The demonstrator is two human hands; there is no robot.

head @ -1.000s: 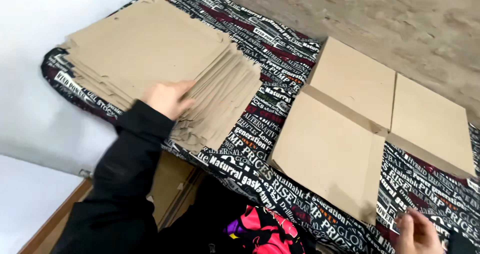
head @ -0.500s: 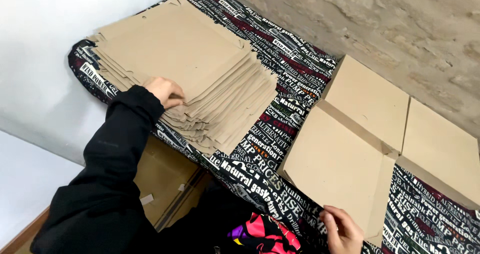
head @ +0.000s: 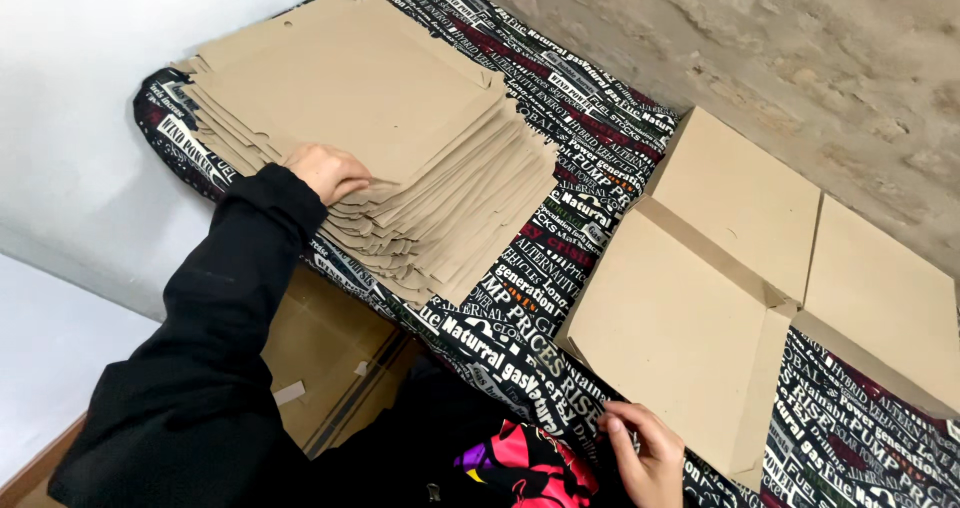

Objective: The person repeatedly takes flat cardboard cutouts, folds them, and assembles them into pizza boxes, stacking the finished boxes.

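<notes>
A table under a black, print-covered cloth stands against a white wall. The left hand pinches sheets in the fanned stack of flat cardboard blanks; the right hand grips the near edge of the folded cardboard box.

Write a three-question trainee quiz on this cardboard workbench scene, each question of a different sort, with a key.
1. True or false: the left hand rests on the fanned stack of flat brown cardboard sheets.
2. The right hand touches: A) the near edge of the folded brown cardboard box; B) the stack; C) the bare wall.
3. Fill in: the table is covered by a black cloth printed with white and red ____.

Key: 1 true; 2 A; 3 lettering.
</notes>
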